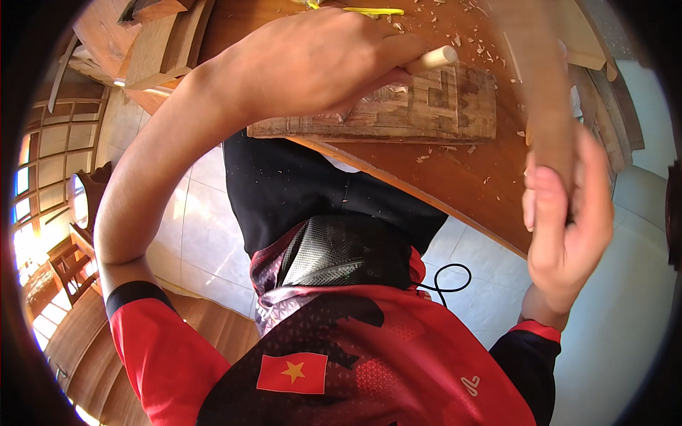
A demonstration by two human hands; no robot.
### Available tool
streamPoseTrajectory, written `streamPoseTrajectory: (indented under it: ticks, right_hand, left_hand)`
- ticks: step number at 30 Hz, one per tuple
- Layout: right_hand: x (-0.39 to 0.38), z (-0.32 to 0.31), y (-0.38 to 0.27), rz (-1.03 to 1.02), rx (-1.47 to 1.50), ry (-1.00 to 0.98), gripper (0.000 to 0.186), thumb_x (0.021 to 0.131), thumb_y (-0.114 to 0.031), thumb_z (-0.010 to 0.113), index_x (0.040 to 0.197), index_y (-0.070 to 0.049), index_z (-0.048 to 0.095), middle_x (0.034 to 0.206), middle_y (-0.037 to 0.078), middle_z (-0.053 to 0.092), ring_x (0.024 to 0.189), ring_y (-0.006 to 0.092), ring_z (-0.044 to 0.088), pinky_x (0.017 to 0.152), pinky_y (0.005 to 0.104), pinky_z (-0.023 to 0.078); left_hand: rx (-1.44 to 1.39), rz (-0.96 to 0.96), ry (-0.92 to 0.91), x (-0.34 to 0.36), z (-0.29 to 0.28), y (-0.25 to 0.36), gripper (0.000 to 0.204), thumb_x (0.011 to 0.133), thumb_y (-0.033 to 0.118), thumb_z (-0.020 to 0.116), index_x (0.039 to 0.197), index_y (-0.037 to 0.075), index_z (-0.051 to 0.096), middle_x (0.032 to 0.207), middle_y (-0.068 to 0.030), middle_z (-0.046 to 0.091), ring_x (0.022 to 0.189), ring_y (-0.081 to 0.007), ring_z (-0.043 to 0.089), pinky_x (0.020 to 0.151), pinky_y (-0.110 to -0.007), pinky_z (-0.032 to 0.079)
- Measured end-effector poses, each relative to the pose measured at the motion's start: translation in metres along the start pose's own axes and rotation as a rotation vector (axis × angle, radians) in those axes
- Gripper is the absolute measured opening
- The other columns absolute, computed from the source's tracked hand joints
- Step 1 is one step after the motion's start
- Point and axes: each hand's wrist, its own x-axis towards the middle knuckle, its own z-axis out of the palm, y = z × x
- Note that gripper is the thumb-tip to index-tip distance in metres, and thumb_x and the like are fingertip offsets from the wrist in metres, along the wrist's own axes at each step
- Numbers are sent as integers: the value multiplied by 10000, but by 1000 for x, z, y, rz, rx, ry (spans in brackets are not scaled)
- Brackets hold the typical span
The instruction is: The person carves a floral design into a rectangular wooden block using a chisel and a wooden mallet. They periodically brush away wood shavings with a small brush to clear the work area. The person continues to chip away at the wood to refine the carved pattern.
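A carved wooden board (465,106) with cut recesses lies along the near edge of the table. Over it, my left hand (320,57) is closed round a chisel (435,58), whose pale round handle end sticks out past the thumb side. The chisel's blade is hidden behind the hand. To the right, my right hand (568,227) grips the lower end of a long, bat-shaped wooden mallet (547,92), held raised and smeared by motion. A gap separates the mallet from the chisel handle.
Wood shavings (465,39) are scattered on the brown tabletop (455,170). A yellow-handled tool (376,11) lies at the far edge. Wooden pieces (167,53) stand at the back left, with more boards (604,99) at the right. A black cord loop (453,277) shows below the table.
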Motion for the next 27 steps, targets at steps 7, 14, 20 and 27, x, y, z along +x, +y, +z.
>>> streamPoseTrajectory:
  ticks: [7, 14, 20, 27]
  right_hand:
    - [0, 3, 0, 40, 41, -52, 408, 1016, -110, 662, 1390, 27, 570, 902, 56, 652, 673, 72, 539, 600, 228, 411]
    - [-11, 4, 10, 258, 173, -70, 360, 975, -121, 736, 1283, 25, 618, 920, 119, 699, 794, 151, 666, 721, 278, 527]
    - [-12, 10, 14, 173, 142, -88, 353, 967, -105, 737, 1267, 31, 609, 915, 127, 674, 756, 160, 639, 697, 274, 513]
    - [-9, 11, 17, 11, 58, -80, 354, 951, -88, 746, 1254, 28, 605, 921, 150, 657, 755, 206, 661, 694, 283, 510]
  left_hand:
    - [-111, 66, 46, -7, 6, -12, 168, 986, 107, 664, 1134, 28, 660, 1036, -161, 726, 908, -373, 710, 800, -431, 571]
    - [-355, -189, 379, -46, 29, -22, 143, 1001, 21, 634, 1138, -16, 651, 994, -153, 764, 942, -264, 777, 801, -348, 587]
    - [-257, -176, 327, -41, 32, -19, 156, 1002, -28, 606, 1150, -43, 656, 1066, -151, 765, 976, -275, 764, 861, -347, 584]
    - [-225, -103, 291, -33, 30, -18, 183, 966, -2, 673, 1148, 25, 684, 1006, -142, 752, 872, -329, 739, 765, -361, 569]
